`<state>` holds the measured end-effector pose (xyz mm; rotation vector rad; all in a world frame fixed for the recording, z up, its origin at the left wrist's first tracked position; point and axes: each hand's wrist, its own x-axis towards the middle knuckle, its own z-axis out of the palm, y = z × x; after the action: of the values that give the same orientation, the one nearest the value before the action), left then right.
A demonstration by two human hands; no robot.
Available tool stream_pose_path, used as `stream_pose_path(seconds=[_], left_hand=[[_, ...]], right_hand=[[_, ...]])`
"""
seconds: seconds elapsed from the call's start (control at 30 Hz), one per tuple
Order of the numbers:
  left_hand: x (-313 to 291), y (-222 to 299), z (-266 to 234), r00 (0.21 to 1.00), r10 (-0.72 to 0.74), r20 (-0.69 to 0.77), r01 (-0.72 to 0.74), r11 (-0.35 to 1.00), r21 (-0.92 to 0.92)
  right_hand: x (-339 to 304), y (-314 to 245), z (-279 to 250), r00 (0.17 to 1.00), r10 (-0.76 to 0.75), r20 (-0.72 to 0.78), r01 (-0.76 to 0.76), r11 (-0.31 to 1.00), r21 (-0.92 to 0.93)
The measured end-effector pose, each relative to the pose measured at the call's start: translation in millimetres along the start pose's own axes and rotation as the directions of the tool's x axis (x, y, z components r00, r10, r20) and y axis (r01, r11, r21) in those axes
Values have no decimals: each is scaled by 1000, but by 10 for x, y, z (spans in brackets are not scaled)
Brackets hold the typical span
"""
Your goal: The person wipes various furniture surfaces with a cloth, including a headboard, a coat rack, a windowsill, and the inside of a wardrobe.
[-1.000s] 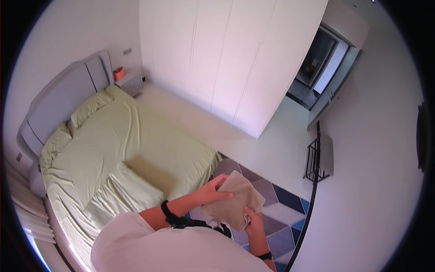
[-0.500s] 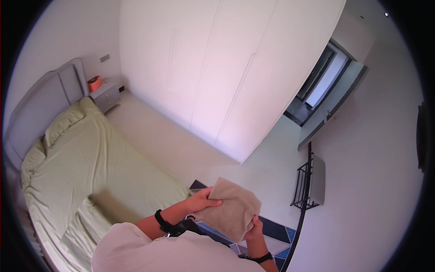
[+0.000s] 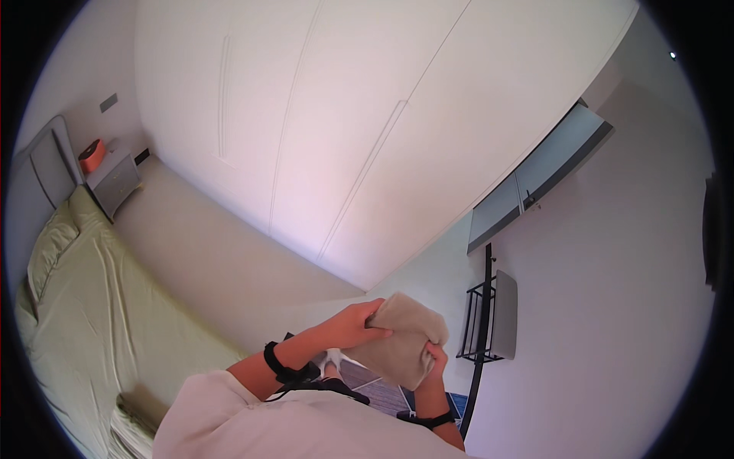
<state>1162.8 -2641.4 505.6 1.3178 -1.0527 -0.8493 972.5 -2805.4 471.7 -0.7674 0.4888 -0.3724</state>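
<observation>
Fingers of both hands are closed on a folded beige cloth [image 3: 399, 339]: those of the left hand [image 3: 353, 325] curl over its upper left edge with the thumb pressed against the near face, and those of the right hand [image 3: 436, 358] pinch its lower right edge. The person holds the cloth in the air in front of the chest, above a patch of patterned floor, well apart from the bed.

Going from the largest thing down, a white wardrobe [image 3: 344, 130] with tall plain doors fills the upper half of the view, all doors shut, so its contents cannot be seen. The bed [image 3: 92, 321] runs along the left, covered with a pale green sheet pulled fairly smooth, a matching pillow [image 3: 50, 249] at its head and another folded pale green piece at its foot. A grey nightstand [image 3: 116, 182] beside the headboard has its drawers closed and carries a small orange object [image 3: 92, 156] on top. A black wire rack [image 3: 475, 323] on the right wall looks empty.

Judging from this, the cloth is already folded into a compact bundle and still in hand, not yet set down or put away anywhere.
</observation>
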Motion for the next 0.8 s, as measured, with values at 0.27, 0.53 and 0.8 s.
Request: stream_pose_path(seconds=[0.27, 0.53, 0.8], left_hand=[[972, -627, -1389, 890, -108, -444, 97, 994, -49], [1907, -375, -2500, 734, -102, -671, 104, 994, -38], [2025, -474, -3152, 613, 9, -790, 119, 988, 103]], right_hand=[[1762, -1475, 675, 834, -551, -22, 551, 831, 80], [4234, -2735, 1293, -101, -933, 346, 818, -276, -505], [5265, -2906, 2788, -120, -689, 715, 146, -724, -674]])
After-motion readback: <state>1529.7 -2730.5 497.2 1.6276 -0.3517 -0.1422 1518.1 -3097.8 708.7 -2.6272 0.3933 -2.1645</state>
